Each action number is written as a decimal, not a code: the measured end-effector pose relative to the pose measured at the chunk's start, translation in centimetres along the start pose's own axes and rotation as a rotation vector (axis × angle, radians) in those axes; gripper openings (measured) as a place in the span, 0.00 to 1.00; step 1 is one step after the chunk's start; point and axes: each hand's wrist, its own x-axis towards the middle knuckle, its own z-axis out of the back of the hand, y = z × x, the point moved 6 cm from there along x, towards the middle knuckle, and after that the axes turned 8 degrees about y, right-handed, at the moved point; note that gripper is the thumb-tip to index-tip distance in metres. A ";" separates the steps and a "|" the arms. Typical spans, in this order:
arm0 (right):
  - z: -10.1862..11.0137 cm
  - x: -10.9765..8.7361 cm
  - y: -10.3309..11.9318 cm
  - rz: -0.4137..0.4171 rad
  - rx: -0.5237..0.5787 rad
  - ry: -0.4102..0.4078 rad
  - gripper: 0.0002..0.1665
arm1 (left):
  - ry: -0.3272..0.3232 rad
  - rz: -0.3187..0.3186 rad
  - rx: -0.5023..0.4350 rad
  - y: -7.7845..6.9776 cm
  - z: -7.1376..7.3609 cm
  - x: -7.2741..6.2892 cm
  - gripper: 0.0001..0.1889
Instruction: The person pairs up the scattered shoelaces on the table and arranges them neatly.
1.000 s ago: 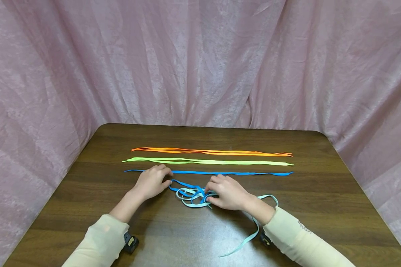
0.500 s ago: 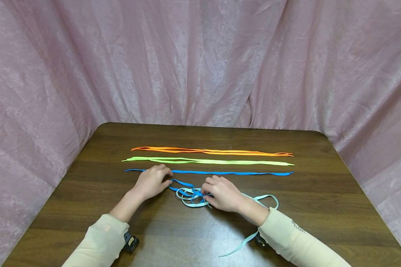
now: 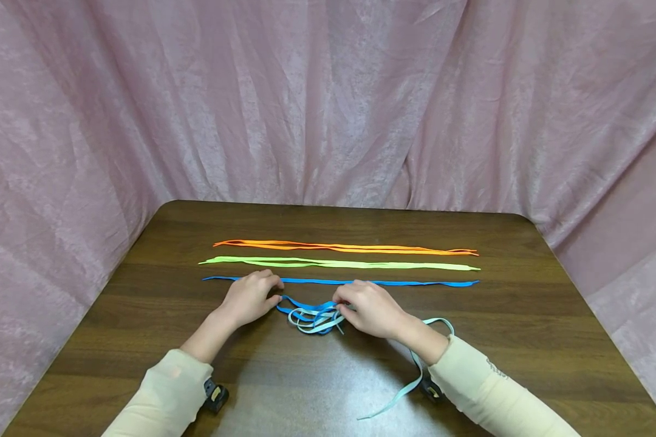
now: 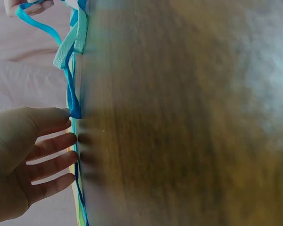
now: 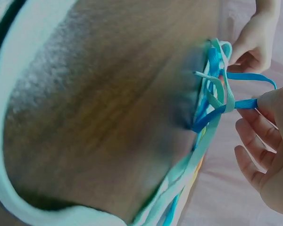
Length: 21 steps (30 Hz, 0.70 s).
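Note:
A tangle of a blue shoelace (image 3: 299, 303) and a mint shoelace (image 3: 308, 329) lies between the two hands in the head view. The left hand (image 3: 249, 298) rests at its left end; in the left wrist view the thumb touches a bend of the blue lace, while the other fingers reach down fairly straight, apart from the thumb. The right hand (image 3: 373, 309) pinches a loop of the blue lace between thumb and forefinger, lifted off the tangle, as the right wrist view shows. Mint lace loops hang round that blue strand. Part of the mint lace passes under the right forearm.
Beyond the hands a straight blue lace (image 3: 404, 283), a lime lace (image 3: 361, 264) and an orange lace (image 3: 350, 248) lie in rows across the brown wooden table (image 3: 142, 303). The mint lace's loose tail (image 3: 396, 400) trails toward the front. Pink curtains (image 3: 328, 103) surround the table.
The right hand shifted left into the tangle, then moved slightly back and up, drawing up a blue loop. The tangle's right side has lifted and narrowed. The left hand has stayed nearly still.

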 end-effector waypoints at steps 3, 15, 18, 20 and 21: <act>0.5 0.0 -0.1 -0.016 0.015 -0.010 0.03 | -0.004 -0.009 0.001 -0.2 0.1 0.1 0.08; 2.6 0.5 0.2 -0.035 0.055 -0.087 0.05 | 0.016 -0.039 -0.031 -1.4 0.2 0.3 0.08; 2.9 0.5 0.3 -0.043 0.057 -0.101 0.06 | 0.025 -0.052 -0.045 -1.8 0.0 0.2 0.07; 3.0 0.5 0.3 -0.047 0.060 -0.106 0.06 | 0.037 -0.061 -0.056 -2.1 -0.1 0.2 0.07; 3.0 0.5 0.3 -0.049 0.061 -0.106 0.06 | 0.042 -0.066 -0.059 -2.2 -0.2 0.3 0.06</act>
